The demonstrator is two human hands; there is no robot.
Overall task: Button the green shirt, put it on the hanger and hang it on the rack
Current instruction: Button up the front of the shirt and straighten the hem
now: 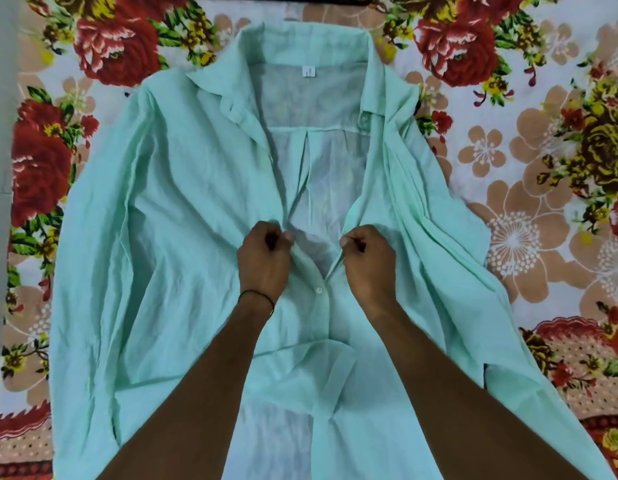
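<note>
Two front edges of the shirt (183,202) are pinched by left hand (264,259) and right hand (368,261); a mismatched buttonhole would skew it.

free: floral bedsheet (508,150) both sides | obstacle: green shirt (183,202) spread across centre

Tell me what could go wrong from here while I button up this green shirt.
Two likely risks. The left hand and right hand each pinch a front edge of the green shirt, held apart above the one fastened button; pairing a button with the wrong hole would skew the front. Below that button the shirt's front is folded over and bunched, so a lower button could get missed.
</note>
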